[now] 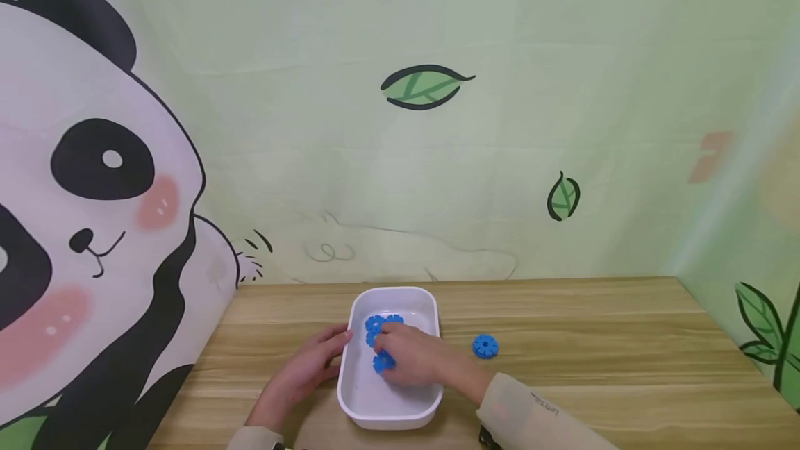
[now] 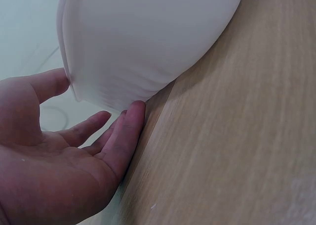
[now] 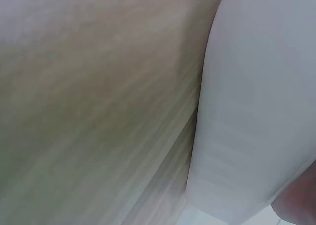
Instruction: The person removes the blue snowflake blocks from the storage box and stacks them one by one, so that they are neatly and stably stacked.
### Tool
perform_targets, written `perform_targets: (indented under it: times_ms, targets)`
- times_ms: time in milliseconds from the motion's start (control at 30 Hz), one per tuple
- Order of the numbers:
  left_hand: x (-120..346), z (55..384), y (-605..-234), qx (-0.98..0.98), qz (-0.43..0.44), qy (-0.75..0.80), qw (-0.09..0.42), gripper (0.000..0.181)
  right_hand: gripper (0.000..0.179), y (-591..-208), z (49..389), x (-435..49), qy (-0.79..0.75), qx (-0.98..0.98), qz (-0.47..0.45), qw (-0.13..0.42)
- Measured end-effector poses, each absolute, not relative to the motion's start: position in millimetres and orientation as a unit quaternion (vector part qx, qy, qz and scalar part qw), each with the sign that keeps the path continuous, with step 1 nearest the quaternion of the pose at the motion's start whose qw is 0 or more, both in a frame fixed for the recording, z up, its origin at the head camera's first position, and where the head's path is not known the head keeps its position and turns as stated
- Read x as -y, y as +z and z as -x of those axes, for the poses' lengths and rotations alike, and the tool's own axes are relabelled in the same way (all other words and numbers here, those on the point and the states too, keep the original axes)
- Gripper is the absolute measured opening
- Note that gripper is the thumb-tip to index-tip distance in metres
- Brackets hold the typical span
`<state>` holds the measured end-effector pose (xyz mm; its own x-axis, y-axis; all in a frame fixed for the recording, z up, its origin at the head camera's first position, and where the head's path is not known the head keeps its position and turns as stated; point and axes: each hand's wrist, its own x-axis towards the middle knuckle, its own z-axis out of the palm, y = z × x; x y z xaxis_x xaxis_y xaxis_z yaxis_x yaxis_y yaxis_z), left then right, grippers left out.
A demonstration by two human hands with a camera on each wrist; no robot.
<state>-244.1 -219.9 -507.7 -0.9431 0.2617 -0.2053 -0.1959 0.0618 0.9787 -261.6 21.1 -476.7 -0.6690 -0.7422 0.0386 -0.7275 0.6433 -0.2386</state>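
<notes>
A white plastic tub [image 1: 387,414] stands on the table with several blue notched discs [image 1: 374,324] inside. My left hand [image 1: 309,365] is at the tub's left side. In the left wrist view, the thumb of that hand [image 2: 64,156] touches the rim and its loosely extended fingers lie against or close to the outer wall. Over the tub's right rim reaches my right hand [image 1: 412,356], fingers down among the discs. One disc [image 1: 383,362] shows by its fingertips, which are hidden, so a grip on it cannot be made out. The right wrist view shows mainly the tub's outer wall [image 3: 252,101].
To the right of the tub, a blue notched disc [image 1: 485,346] lies on the wooden table [image 1: 594,353], perhaps stacked on another. Behind the table hangs a pale green backdrop [image 1: 300,123] printed with a panda and leaves.
</notes>
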Motion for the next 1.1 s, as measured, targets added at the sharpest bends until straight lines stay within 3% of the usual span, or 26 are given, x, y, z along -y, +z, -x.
perform_targets:
  times_ms: [367,700,1100]
  targets:
    - [219.6,244.9,-510.1,-0.709,-0.028,0.685,0.166,0.069,0.029,-459.5,266.7,-36.1,-0.194,-0.890,0.412,-0.032]
    - [218.2,242.6,-507.7,-0.716,-0.009,0.681,0.154,0.066,0.030,-433.7,271.9,-94.2,-0.221,-0.912,0.344,0.005]
    - [216.6,243.4,-507.3,-0.720,-0.004,0.676,0.154,0.064,0.021,-445.7,277.9,-152.7,-0.234,-0.916,0.325,-0.018]
